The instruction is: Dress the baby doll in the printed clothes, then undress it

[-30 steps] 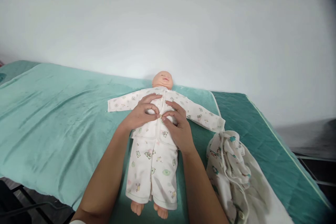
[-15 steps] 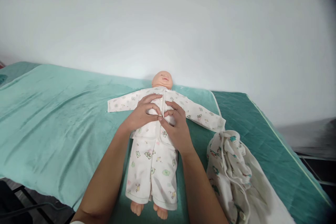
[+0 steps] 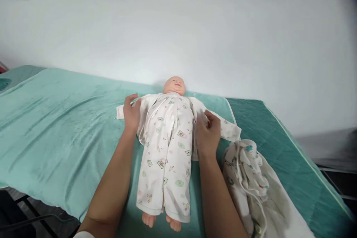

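Note:
A baby doll (image 3: 174,85) lies on its back, its feet towards me. It wears white printed pants (image 3: 164,160) pulled up high over its chest, and a white printed jacket (image 3: 143,115) that is spread apart at the front. My left hand (image 3: 132,114) is closed on the jacket's left front edge beside the doll's sleeve. On the other side, my right hand (image 3: 208,132) has its fingers curled at the right front panel, slightly blurred. Both sleeves stretch outward, partly hidden behind my hands.
A light green blanket (image 3: 64,130) covers the left of the bed, over a darker green quilted pad (image 3: 267,145) on the right. Bundled white printed cloth (image 3: 248,171) lies beside my right forearm. A white wall (image 3: 178,37) rises behind the doll.
My hands were together at the jacket's front closure. They have moved apart to either side, and the jacket has opened, uncovering the upper part of the pants.

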The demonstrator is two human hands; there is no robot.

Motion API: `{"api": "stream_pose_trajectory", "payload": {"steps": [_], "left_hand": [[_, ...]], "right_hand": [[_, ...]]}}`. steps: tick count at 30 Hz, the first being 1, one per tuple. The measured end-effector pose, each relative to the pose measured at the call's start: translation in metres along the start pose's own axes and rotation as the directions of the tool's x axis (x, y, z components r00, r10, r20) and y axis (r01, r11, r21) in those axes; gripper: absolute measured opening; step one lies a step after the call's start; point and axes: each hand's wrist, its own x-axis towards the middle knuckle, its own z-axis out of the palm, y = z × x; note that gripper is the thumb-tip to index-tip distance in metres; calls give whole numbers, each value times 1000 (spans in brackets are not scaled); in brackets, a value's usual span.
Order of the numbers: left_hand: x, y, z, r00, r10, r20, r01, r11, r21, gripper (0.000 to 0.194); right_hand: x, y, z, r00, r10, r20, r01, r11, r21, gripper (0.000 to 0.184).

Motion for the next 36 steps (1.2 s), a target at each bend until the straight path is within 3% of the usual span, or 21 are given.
{"api": "stream_pose_trajectory", "payload": {"steps": [1,3,5,8,15,18,24,26,27,29,31,32,34,36], "left_hand": [[-1,0,5,992,88,92,-94,993,66,22],[-3,-2,14,930,231,285,-284,945,161,24],[0,-5,20,867,291,405,-408,881,240,24],[8,-9,22,834,261,486,-461,813,354,28],[19,-6,25,794,220,566,-530,706,469,41],[24,-7,26,814,218,539,-525,675,519,45],[32,-9,14,926,80,370,-328,655,680,44],[32,-7,12,933,28,358,-292,639,712,43],[32,-5,12,932,14,363,-288,635,717,43],[31,-3,13,915,18,404,-320,641,697,47],[31,-3,13,887,46,459,-375,653,658,50],[31,-4,13,874,58,482,-398,654,644,51],[30,-5,13,859,59,508,-422,644,638,51],[30,-6,13,855,42,517,-426,626,653,50]], "right_hand": [[-3,1,3,997,-34,68,38,998,-52,36],[-5,3,9,983,-115,142,136,980,-142,38],[2,6,14,966,-202,160,234,947,-219,40],[23,13,20,941,-255,225,323,875,-361,42],[65,15,37,875,-192,444,441,694,-570,41],[78,14,39,884,-109,455,411,647,-643,43],[117,26,25,912,94,399,272,589,-761,40],[123,27,19,906,92,414,278,609,-743,39],[122,27,18,899,30,437,323,627,-709,40],[114,21,19,851,-207,483,489,650,-582,43],[101,12,22,724,-429,541,667,634,-391,45],[94,8,25,659,-481,578,718,632,-293,45],[83,1,31,588,-483,650,724,671,-156,43],[77,-1,36,599,-404,691,664,733,-147,41]]}}
